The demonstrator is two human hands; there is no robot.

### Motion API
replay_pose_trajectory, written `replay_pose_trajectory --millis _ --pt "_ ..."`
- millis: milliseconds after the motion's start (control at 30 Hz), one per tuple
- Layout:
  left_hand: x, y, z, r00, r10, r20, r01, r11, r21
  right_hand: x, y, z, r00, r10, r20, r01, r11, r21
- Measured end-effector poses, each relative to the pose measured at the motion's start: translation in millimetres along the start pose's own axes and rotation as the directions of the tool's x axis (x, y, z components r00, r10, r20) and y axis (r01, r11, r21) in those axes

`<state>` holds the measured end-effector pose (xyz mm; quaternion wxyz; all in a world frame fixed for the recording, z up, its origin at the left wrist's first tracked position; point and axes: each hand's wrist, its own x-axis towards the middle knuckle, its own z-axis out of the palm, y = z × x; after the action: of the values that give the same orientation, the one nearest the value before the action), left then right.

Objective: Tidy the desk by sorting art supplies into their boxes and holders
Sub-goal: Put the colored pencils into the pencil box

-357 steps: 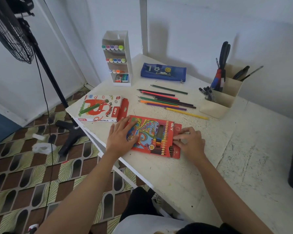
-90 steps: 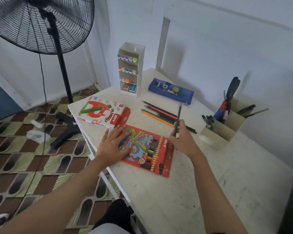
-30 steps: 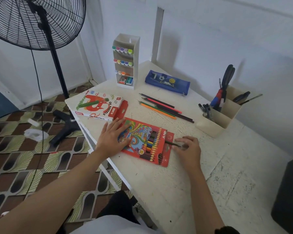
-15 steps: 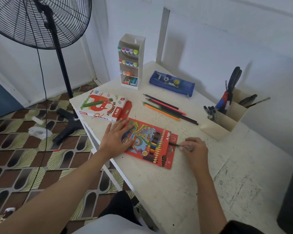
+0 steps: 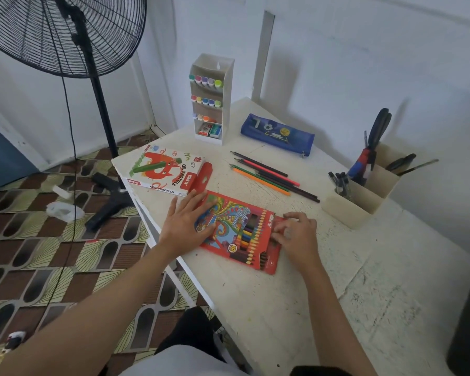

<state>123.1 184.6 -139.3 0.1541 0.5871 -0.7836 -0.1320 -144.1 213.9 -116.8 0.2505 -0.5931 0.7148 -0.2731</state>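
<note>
Filling the pencil box point(image 5: 234, 221), flat on the table point(image 5: 282, 308)
Left hand point(image 5: 186, 226) spread flat, steadying it; right hand point(image 5: 295, 234) curled at its open end, grip hidden; next, probably, fetch one of the loose pencils point(image 5: 266, 177) beyond.

At frame centre, the left hand point(image 5: 186, 226) lies flat on the red cardboard coloured-pencil box point(image 5: 235, 213) on the scuffed white desk point(image 5: 282, 308), while the right hand point(image 5: 296, 236), fingers curled, touches the box's right end.

The room is enclosed by plain white walls point(image 5: 337, 63). The floor point(image 5: 38, 267) is covered with brown and green patterned tiles. A black standing fan point(image 5: 65, 33) is placed beyond the left edge of the white, stained surface point(image 5: 364, 294).
</note>
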Motion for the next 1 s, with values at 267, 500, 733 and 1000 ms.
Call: replay_pose_trajectory --millis 267,500,733,1000 --pt "-1.4 4.3 -1.6 0.998 -0.036 -0.045 0.036 0.999 0.0 37.0 -3.0 -30.2 0.998 -0.055 -0.038 0.057 0.997 0.043" --pt "-1.4 2.9 -2.1 0.998 -0.035 -0.057 0.034 0.999 -0.015 96.3 -12.7 -28.6 0.988 -0.126 -0.093 0.12 0.99 -0.073" --pt "-0.4 1.4 -0.6 0.998 -0.038 -0.043 0.038 0.999 0.001 134.0 -19.6 -4.4 0.979 -0.121 -0.165 0.089 0.978 -0.186" --pt "-0.4 1.5 -0.4 0.998 -0.03 -0.059 0.029 0.999 -0.02 152.7 -31.9 10.8 0.986 -0.035 -0.166 -0.001 0.978 -0.21"
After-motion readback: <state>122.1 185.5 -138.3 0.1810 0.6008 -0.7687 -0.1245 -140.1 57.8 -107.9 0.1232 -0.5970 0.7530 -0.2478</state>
